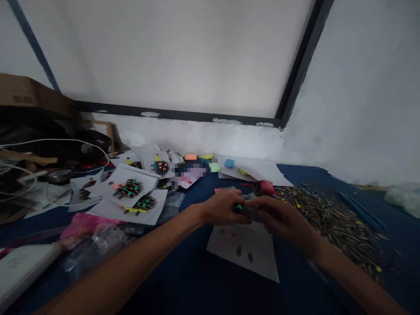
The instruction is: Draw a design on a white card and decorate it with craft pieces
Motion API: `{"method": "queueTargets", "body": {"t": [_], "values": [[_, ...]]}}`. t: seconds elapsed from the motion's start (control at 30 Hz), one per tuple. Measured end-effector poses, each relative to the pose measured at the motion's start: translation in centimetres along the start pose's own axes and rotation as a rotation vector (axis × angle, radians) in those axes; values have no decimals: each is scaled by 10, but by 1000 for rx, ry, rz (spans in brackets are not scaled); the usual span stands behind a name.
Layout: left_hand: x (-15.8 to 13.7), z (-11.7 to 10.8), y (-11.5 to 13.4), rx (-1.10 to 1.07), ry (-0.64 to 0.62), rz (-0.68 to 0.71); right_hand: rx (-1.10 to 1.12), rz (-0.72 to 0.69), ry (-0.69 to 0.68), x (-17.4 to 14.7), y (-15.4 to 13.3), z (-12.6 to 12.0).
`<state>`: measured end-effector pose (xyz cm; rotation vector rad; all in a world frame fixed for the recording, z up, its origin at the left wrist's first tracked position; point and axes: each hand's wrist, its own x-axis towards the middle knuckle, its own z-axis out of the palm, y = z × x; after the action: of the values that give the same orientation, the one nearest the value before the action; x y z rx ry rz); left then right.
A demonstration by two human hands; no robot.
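My left hand (226, 206) is closed around a small dark seed-like piece with a green dab (240, 207), above a white sheet. Close against it, my right hand (278, 218) has its fingers bent together at the same spot; what they pinch is blurred and partly hidden. Below both hands lies the white sheet of paper (262, 264), with a faint pinkish mark and two dark seeds (244, 253) on it. A large heap of dark, long seeds (331, 218) spreads out to the right of my right hand.
Left on the blue table (190, 280) are paper sheets with hedgehog-like figures of seeds and coloured clay (129, 189), a pink bag (87, 225) and clear plastic. Behind lie a phone (192, 176) and clay lumps (215, 167). Blue tweezers-like strips (362, 211) rest at right.
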<state>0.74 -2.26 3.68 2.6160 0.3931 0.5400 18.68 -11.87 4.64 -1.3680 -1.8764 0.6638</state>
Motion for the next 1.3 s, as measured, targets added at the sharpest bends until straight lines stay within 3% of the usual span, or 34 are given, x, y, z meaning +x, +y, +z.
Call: {"method": "queueTargets", "body": {"t": [0.17,0.37,0.63,0.87,1.3], "values": [[1,-2,3,-6,43,2,-10,5,33,-1,2,-2],[3,1,4,182,68,60,-127,-46,77,0,6,-2],[2,3,9,239,-2,57,-261,-149,121,1,8,-6],[4,0,17,181,-43,10,-430,-256,159,0,5,-3],[4,2,17,134,62,81,-631,-289,244,-3,0,2]]}}
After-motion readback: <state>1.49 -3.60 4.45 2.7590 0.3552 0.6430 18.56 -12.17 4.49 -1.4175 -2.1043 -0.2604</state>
